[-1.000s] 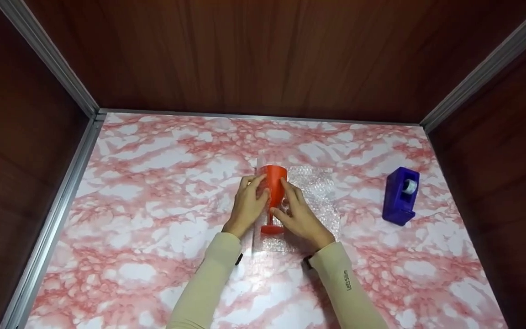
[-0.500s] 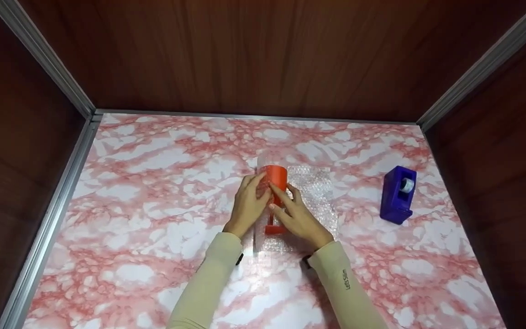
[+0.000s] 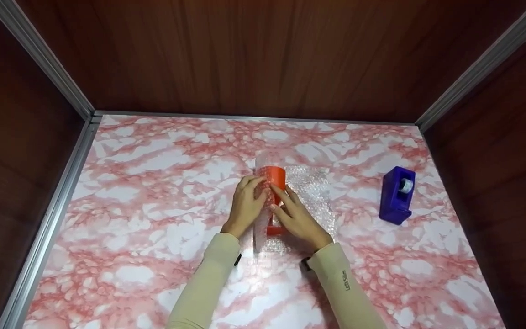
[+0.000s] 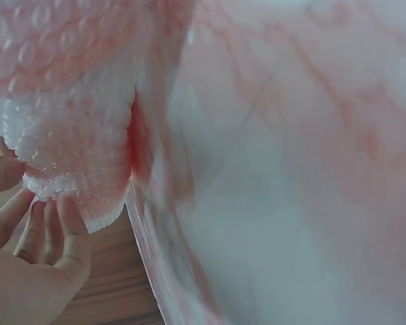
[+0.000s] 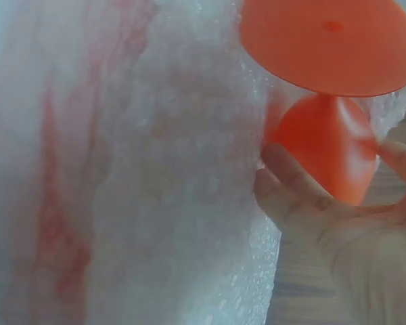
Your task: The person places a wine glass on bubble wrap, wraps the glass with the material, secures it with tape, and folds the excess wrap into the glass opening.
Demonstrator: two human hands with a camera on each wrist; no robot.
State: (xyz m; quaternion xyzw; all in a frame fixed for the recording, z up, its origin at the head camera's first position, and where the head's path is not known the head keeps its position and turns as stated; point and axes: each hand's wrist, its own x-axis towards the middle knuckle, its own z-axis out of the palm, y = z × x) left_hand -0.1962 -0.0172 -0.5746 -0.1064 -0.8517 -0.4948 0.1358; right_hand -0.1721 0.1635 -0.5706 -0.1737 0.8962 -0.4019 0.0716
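An orange-red goblet (image 3: 279, 176) lies on a sheet of clear bubble wrap (image 3: 311, 192), its bowl pointing away and its round foot toward me. The sheet's left flap covers the goblet's left side. My left hand (image 3: 245, 203) holds this flap against the bowl; in the left wrist view its fingertips (image 4: 69, 210) touch the bumpy bubble wrap (image 4: 74, 128). My right hand (image 3: 303, 220) grips the goblet from the right, its fingers across the lower bowl. The right wrist view shows the goblet's foot (image 5: 331, 40) close up, with thumb and fingers on either side of the bowl.
A purple tape dispenser (image 3: 396, 196) with a white roll stands on the right of the marbled pink-and-white table (image 3: 153, 201). Dark wood-grain panels (image 3: 254, 59) with metal edge strips border the table at the back and both sides.
The wrap's left flap has come over the goblet's left side and part of its foot. My right fingers have shifted left across the bowl. The left hand has barely moved.
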